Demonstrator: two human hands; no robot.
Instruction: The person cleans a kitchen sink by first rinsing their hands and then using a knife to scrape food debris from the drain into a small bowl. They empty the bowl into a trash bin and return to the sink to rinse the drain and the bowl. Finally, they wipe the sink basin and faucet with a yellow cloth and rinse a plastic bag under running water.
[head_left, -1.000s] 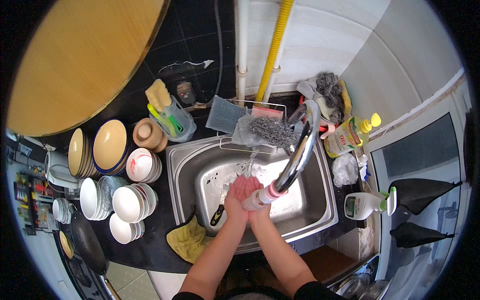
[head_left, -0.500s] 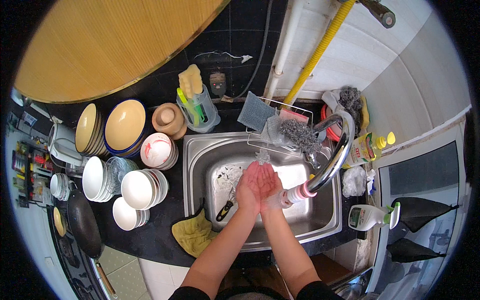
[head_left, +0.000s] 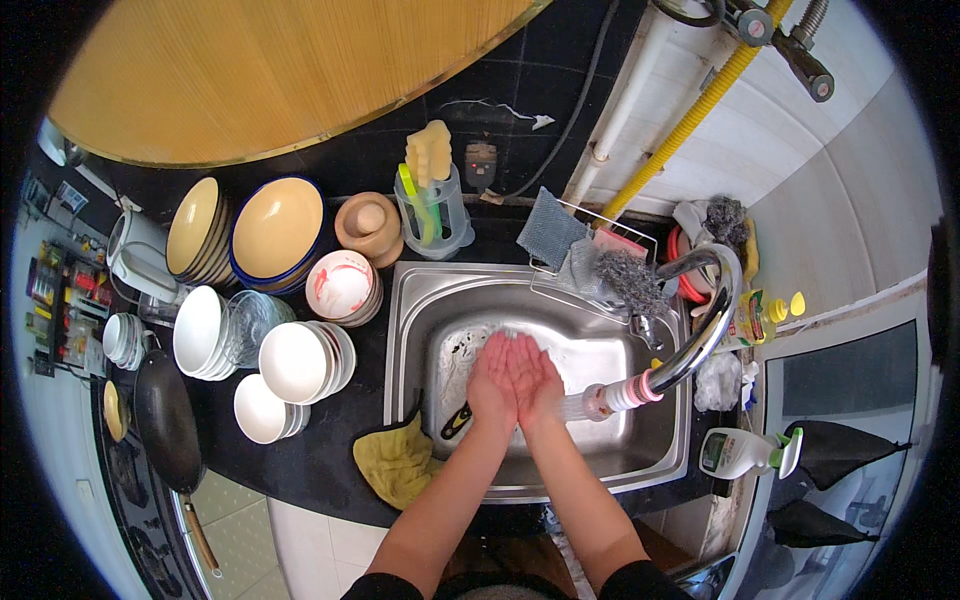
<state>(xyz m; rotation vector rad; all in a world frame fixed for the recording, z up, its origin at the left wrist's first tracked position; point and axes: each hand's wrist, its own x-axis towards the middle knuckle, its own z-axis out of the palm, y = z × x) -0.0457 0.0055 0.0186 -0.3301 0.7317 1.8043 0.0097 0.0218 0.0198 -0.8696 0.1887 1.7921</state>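
Steel sink (head_left: 406, 325) in black kitchen counter (head_left: 318, 455)

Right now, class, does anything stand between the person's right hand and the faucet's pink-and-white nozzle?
Nothing solid shows in the way. Only the water spray lies between the right hand and the nozzle; the left hand is on the right hand's other side.
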